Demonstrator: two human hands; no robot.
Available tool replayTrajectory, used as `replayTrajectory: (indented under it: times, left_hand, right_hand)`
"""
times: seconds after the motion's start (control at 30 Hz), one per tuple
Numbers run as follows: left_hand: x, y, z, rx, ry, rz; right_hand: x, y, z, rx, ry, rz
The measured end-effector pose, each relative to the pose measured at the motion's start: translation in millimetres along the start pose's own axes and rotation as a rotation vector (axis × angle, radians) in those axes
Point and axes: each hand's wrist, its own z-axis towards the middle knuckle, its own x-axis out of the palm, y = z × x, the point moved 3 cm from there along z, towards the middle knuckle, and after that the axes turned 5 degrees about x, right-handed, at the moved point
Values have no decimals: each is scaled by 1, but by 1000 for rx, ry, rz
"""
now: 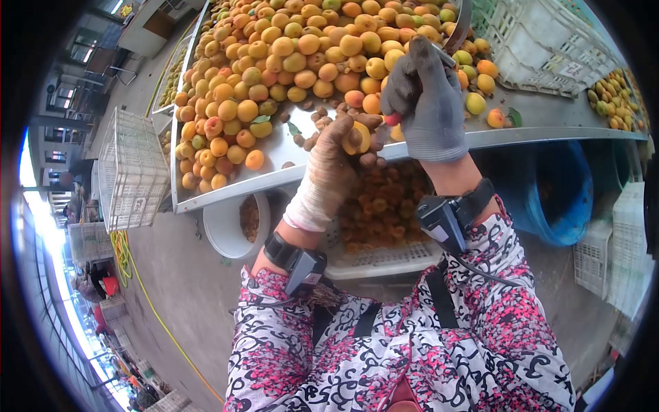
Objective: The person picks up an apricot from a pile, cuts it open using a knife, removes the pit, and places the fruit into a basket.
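Observation:
My left hand (331, 168), in a stained whitish glove, is closed on a cut apricot (355, 139) whose yellow-orange flesh faces up. My right hand (429, 103), in a grey glove, is wrapped round a tool with a curved metal blade (461, 29) rising above the fist; a red end (392, 119) shows below it, and most of the handle is hidden. Brown apricot pits (321, 122) lie on the metal table (274, 156) by my left fingers. Beyond both hands spreads a large heap of whole apricots (295, 51).
Under the table edge, a white crate (374, 264) holds orange apricot pieces (384, 213). A white bucket (223, 230) stands to its left, a blue barrel (566, 199) to its right. White crates (549, 51) sit on the table's right; another crate (137, 172) is at left. A yellow hose (161, 329) crosses the floor.

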Motion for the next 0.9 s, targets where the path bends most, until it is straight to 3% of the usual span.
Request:
replayTrajectory:
  times: [0.1, 0.17, 0.3, 0.37, 0.4, 0.47, 0.5, 0.57, 0.63, 0.7, 0.77, 0.9]
  left_hand:
    - [9, 7, -2, -5, -127, -16]
    - [10, 11, 0, -86, 41, -61]
    - [15, 13, -1, -68, 42, -86]
    - [15, 9, 1, 458, 177, 828]
    - [13, 12, 1, 458, 176, 829]
    - [22, 15, -2, 354, 292, 214]
    - [25, 14, -2, 356, 290, 214]
    - [21, 17, 3, 37, -66, -33]
    - [23, 15, 1, -52, -77, -78]
    - [18, 15, 0, -139, -90, -124]
    - [20, 16, 1, -226, 191, -280]
    - [25, 9, 5, -258, 26, -276]
  right_hand:
    - [3, 3, -1, -52, -11, -22]
    - [4, 1, -4, -74, -6, -7]
    - [5, -2, -9, -168, -29, -143]
    - [8, -5, -12, -227, -23, -219]
    - [10, -7, -16, -231, -21, -226]
    - [13, -13, -19, -234, -16, -232]
    - [13, -17, -20, -259, 10, -265]
    - [14, -16, -17, -286, 41, -297]
    - [3, -12, -6, -78, -46, -36]
    - [5, -11, -3, -19, 28, 80]
    - [6, -15, -1, 58, -29, 169]
    - [2, -19, 3, 53, -8, 136]
